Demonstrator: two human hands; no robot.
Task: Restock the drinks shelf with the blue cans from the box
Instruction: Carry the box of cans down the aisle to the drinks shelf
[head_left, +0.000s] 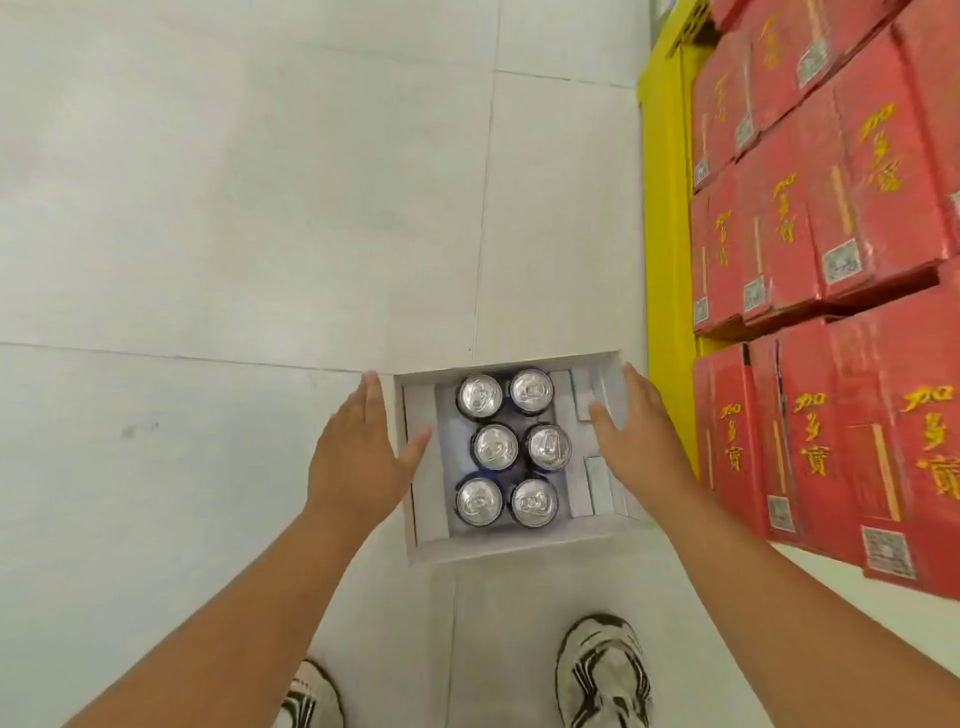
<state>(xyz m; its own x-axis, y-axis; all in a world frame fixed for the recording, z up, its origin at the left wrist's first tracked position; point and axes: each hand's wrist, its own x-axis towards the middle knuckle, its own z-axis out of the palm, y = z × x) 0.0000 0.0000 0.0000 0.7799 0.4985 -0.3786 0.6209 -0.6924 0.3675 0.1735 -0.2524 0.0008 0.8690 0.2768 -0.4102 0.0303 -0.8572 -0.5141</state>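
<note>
A white open box (498, 552) sits on the tiled floor below me. Inside it stand several cans (496, 447) with silver tops and dark blue sides, in two columns. My left hand (363, 457) is flat against the box's left wall, fingers spread, thumb over the rim. On the opposite side my right hand (641, 441) lies over the right wall, fingers apart, thumb inside the box. Neither hand touches a can. No drinks shelf is visible.
Stacked red cartons (831, 249) with gold lettering fill the right side, on a yellow stand (667, 218) close to the box. My two shoes (602, 675) stand just behind the box. Pale floor tiles (234, 208) stretch to the left and ahead.
</note>
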